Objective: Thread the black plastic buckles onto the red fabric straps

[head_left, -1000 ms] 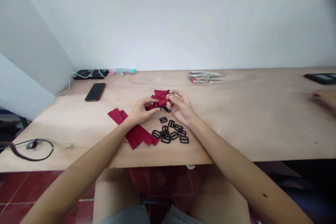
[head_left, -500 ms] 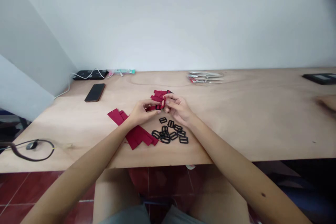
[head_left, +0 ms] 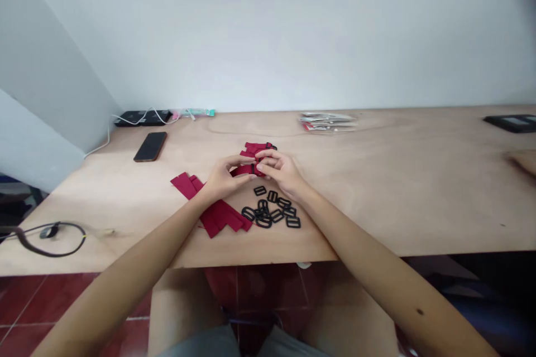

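Note:
My left hand point(head_left: 225, 179) grips a red strap point(head_left: 242, 170) that passes through a small black buckle point(head_left: 253, 169). From the other side, my right hand point(head_left: 283, 173) pinches the same strap just beyond the buckle. Behind my fingers lie other red straps point(head_left: 251, 148) with a black buckle at their right end. Several loose black slider buckles point(head_left: 276, 216) lie in a cluster nearer to me. Flat red strips point(head_left: 218, 217) overlap on the table, partly under my left forearm.
A phone point(head_left: 150, 146) lies at the left, with black boxes point(head_left: 142, 118) and a white cable behind it. Plastic packets point(head_left: 326, 122) lie near the wall. A looped dark cable point(head_left: 54, 254) is at the left front, a black device point(head_left: 511, 123) at the far right.
My right fingers have closed in toward the buckle and cover the strap end that was raised between my hands. The strap in my left hand shows as a wider band.

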`<action>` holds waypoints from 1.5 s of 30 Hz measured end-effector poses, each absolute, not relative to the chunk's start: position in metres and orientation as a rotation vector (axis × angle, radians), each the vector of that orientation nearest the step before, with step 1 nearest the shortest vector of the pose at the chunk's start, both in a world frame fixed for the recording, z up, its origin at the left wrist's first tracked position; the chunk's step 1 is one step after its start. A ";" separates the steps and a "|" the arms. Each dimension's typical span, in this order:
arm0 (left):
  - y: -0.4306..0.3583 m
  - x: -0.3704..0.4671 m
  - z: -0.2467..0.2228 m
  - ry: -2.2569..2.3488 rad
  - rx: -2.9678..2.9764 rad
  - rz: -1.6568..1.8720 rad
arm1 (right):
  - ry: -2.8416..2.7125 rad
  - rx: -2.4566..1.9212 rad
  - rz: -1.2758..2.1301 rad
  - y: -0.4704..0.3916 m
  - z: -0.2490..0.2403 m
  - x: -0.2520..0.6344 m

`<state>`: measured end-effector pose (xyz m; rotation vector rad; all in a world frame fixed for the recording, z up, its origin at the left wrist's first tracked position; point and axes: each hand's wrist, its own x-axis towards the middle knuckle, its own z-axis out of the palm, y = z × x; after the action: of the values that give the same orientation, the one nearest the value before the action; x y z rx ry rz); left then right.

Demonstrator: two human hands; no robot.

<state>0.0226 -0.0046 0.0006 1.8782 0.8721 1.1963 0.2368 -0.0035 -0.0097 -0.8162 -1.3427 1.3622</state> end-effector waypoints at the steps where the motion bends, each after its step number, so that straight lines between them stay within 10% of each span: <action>1: -0.005 0.022 0.001 0.879 1.917 1.205 | -1.356 -0.813 1.358 -0.003 -0.011 0.237; 45: 0.001 0.025 -0.015 0.967 1.921 1.106 | -1.485 -0.731 1.122 -0.002 -0.012 0.228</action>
<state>0.0248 0.0011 -0.0151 1.9208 0.9670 1.1062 0.2282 -0.0024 -0.0124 -0.7311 -1.4855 1.1222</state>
